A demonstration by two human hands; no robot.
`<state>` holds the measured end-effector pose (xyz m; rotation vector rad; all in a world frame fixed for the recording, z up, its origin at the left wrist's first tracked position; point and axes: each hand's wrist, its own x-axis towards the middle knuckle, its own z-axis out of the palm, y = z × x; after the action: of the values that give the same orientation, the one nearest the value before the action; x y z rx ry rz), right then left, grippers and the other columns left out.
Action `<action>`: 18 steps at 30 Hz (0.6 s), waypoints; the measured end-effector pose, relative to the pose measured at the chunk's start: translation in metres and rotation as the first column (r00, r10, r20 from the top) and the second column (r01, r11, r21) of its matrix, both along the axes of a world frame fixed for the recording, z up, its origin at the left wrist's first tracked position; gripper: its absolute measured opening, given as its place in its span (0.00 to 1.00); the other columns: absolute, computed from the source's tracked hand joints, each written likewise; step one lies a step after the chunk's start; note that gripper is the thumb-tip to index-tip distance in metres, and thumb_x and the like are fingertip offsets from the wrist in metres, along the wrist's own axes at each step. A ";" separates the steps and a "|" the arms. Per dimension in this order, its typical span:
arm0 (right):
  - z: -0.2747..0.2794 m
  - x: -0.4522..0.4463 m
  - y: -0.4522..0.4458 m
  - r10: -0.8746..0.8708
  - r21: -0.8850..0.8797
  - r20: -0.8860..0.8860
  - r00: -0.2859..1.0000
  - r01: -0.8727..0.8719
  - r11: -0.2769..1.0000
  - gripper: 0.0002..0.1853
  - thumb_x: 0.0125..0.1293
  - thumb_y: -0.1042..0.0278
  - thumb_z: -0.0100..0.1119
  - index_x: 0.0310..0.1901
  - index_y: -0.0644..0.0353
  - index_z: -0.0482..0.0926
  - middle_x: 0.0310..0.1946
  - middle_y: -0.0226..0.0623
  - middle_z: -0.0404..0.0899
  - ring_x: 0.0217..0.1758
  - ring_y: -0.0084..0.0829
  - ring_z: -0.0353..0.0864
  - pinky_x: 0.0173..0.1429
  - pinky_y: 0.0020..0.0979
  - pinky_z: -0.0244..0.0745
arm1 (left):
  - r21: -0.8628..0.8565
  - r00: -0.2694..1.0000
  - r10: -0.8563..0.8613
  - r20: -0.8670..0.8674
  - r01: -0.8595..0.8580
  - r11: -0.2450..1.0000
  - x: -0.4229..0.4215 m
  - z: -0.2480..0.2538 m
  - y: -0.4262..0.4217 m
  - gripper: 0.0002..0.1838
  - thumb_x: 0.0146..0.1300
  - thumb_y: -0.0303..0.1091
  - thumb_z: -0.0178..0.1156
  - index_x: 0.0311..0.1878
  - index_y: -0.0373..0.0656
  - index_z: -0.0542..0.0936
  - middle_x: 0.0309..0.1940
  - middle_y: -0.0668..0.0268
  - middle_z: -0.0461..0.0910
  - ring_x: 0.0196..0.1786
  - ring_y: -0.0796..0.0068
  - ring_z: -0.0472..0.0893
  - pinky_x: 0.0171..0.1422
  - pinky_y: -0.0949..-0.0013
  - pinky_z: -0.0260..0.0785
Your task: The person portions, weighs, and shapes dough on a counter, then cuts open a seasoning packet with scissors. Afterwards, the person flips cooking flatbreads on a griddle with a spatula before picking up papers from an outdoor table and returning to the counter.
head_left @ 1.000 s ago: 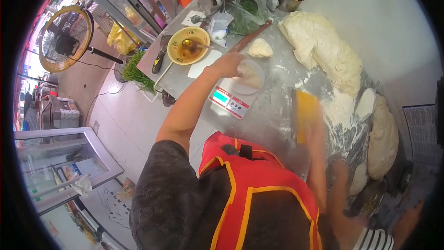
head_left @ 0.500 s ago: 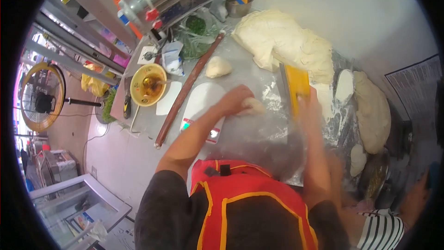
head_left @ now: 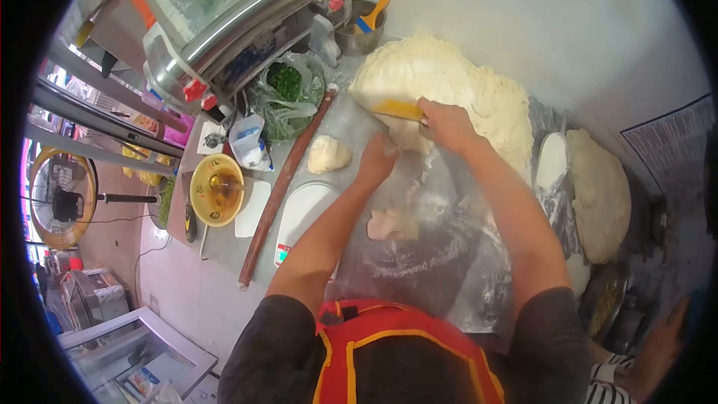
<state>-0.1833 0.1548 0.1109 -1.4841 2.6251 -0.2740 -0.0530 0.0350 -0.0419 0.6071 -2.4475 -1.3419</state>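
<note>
My right hand [head_left: 451,129] is closed round a yellow dough scraper [head_left: 400,109], whose blade lies flat across the near left part of a large mound of dough [head_left: 441,71]. Close beside it, my left hand [head_left: 379,155] is at the mound's near edge, its fingers curled and apparently pinching the dough; their tips are partly hidden. A small cut piece of dough [head_left: 390,224] rests on the floured worktop [head_left: 426,269] nearer my body. Left of my left hand sits a rounded dough lump [head_left: 329,154], with a white scale [head_left: 305,208] below it, partly behind my forearm.
A long rolling pin [head_left: 288,187] lies left of the scale. Beyond it are a yellow bowl [head_left: 217,191] and a plastic bag of chopped greens [head_left: 288,90]. A steel machine [head_left: 250,26] stands behind, beside a metal pot with a brush [head_left: 360,34]. Another person's arm [head_left: 662,352] shows at lower right.
My left hand has let go of the small dough piece and moved up to the mound. My right hand has brought the scraper leftward and turned it flat over the dough. The view has shifted.
</note>
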 end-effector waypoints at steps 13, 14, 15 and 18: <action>-0.037 -0.013 -0.027 -0.026 0.027 0.095 0.995 0.024 0.999 0.12 0.53 0.70 0.57 0.39 0.59 0.69 0.28 0.46 0.79 0.35 0.47 0.79 0.39 0.43 0.72 | 0.584 0.934 0.287 0.211 -0.356 0.729 -0.055 0.010 0.018 0.24 0.52 0.36 0.66 0.47 0.29 0.72 0.41 0.49 0.78 0.44 0.57 0.79 0.45 0.62 0.69; -0.041 -0.011 -0.026 -0.007 -0.018 0.081 0.997 0.009 1.000 0.12 0.53 0.70 0.57 0.39 0.60 0.69 0.28 0.46 0.79 0.35 0.47 0.79 0.39 0.43 0.72 | 0.563 0.925 0.329 0.190 -0.377 0.736 -0.057 0.003 0.021 0.24 0.52 0.36 0.66 0.47 0.29 0.72 0.41 0.49 0.78 0.44 0.57 0.79 0.45 0.62 0.69; -0.046 -0.006 -0.021 0.013 -0.060 0.064 0.998 -0.009 0.998 0.13 0.53 0.69 0.58 0.40 0.60 0.70 0.28 0.46 0.79 0.34 0.47 0.79 0.38 0.43 0.72 | 0.544 0.914 0.371 0.166 -0.399 0.738 -0.058 -0.010 0.028 0.24 0.52 0.35 0.66 0.47 0.30 0.72 0.41 0.48 0.78 0.44 0.57 0.79 0.45 0.62 0.69; -0.053 0.009 0.003 0.040 -0.230 0.030 0.999 -0.033 0.973 0.14 0.54 0.68 0.58 0.42 0.60 0.70 0.27 0.46 0.79 0.33 0.48 0.79 0.37 0.43 0.72 | 0.416 0.949 0.298 0.101 -0.313 0.854 -0.042 0.021 0.050 0.23 0.52 0.34 0.65 0.48 0.31 0.72 0.42 0.48 0.77 0.44 0.58 0.78 0.46 0.62 0.69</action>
<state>-0.1742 0.1576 0.0578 -1.5759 2.6090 -0.6129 -0.0951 0.0846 -0.0204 1.0792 -1.9636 -1.7438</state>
